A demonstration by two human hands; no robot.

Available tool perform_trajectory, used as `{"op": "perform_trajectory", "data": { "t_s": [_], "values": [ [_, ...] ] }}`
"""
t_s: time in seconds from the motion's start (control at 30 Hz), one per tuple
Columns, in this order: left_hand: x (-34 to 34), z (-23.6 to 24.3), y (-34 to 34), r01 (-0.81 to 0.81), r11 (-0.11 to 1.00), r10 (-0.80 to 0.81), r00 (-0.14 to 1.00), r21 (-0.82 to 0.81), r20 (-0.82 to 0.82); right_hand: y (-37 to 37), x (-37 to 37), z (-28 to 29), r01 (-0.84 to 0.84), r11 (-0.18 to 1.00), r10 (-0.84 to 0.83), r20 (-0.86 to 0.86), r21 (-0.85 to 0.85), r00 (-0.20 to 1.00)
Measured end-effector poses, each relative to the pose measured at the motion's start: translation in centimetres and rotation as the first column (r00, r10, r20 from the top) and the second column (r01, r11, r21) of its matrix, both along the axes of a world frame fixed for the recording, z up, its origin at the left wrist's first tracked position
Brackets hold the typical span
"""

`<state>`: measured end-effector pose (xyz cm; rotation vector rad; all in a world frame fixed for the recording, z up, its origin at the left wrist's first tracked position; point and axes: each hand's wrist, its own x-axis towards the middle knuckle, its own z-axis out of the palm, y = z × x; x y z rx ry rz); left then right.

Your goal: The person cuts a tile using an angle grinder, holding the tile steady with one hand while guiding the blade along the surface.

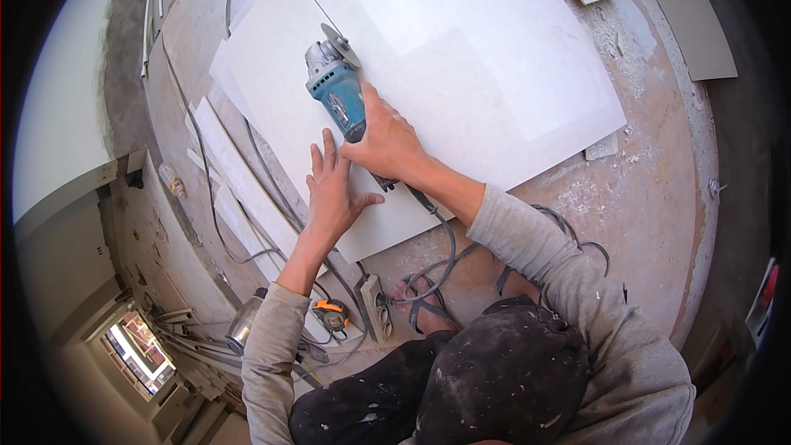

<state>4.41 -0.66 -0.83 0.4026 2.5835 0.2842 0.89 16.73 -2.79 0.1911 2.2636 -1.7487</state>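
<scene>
On this dusty floor (659, 198), a broad white slab (470, 132) lies flat, teal grinder (339, 100) over it! The right hand (386, 142) curls its fingers round the grinder; the left hand (332, 191), empty, splays wide alongside.

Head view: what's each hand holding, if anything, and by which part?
The right hand grips the teal, metal-headed angle grinder by its rear body; the left hand, open beside it, seems empty.

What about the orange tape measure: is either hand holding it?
No, the orange tape measure lies near the socket block, apart from the left hand and the right hand.
</scene>
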Motion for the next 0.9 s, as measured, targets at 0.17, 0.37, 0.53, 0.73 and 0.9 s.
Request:
{"op": "perform_trajectory", "data": {
  "t_s": [0.17,0.37,0.53,0.73,0.9],
  "values": [
    [0.0,0.1,0.1,0.014,1.000,-0.014,1.000,-0.006,0.003,0.0,-0.3,0.0,-0.004,1.000,0.004,0.010,-0.004,1.000],
    [0.1,0.1,0.1,0.008,1.000,-0.008,1.000,-0.021,0.004,-0.4,-1.0,-0.3,0.007,1.000,-0.007,0.011,-0.002,1.000],
    [0.1,0.3,0.4,0.003,0.999,-0.003,1.000,-0.052,0.003,-0.9,-2.1,-0.5,0.024,0.998,-0.024,-0.004,0.053,1.000],
    [0.3,0.0,0.1,0.005,0.993,-0.007,1.000,-0.122,-0.018,-0.8,-3.8,-0.4,-0.043,0.999,0.043,0.056,0.007,0.998],
    [0.3,0.0,0.6,-0.015,0.998,0.015,1.000,-0.057,-0.007,-0.5,-4.8,-0.3,-0.054,0.998,0.052,0.076,0.025,0.996]
  ]
}}
